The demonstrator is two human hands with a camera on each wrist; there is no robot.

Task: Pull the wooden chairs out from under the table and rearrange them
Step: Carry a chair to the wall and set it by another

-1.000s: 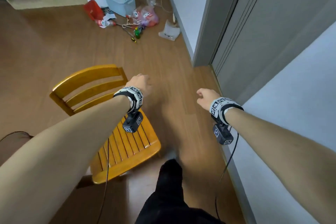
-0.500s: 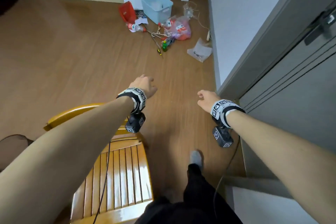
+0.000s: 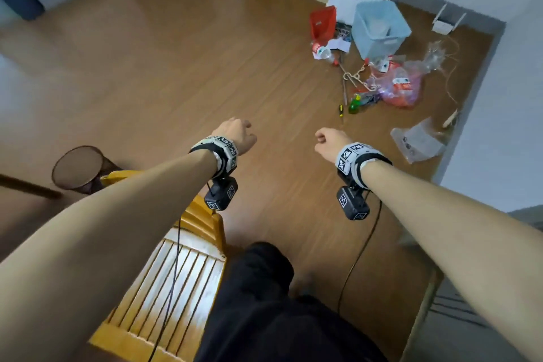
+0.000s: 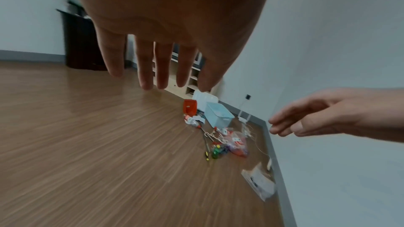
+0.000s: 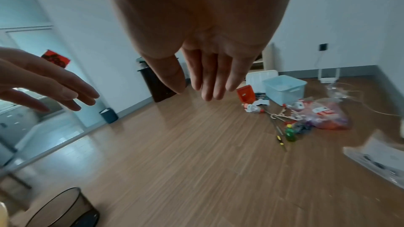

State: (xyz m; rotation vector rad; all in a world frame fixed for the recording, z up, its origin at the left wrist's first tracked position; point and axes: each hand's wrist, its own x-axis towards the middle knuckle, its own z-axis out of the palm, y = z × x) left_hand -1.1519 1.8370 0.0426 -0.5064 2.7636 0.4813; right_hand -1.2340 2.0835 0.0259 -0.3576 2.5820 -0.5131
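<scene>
Both arms stretched forward over floor. Left hand (image 3: 237,134) and right hand (image 3: 329,141) released, fingers loosely extended, holding nothing. Chair (image 3: 164,282) below left forearm.

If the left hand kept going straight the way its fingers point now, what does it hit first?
Nothing nearby, it seems. The left hand is empty, fingers extended over bare brown wood-plank floor. The pale wooden shelf unit at the far wall lies roughly in that line; depth is uncertain.
</scene>
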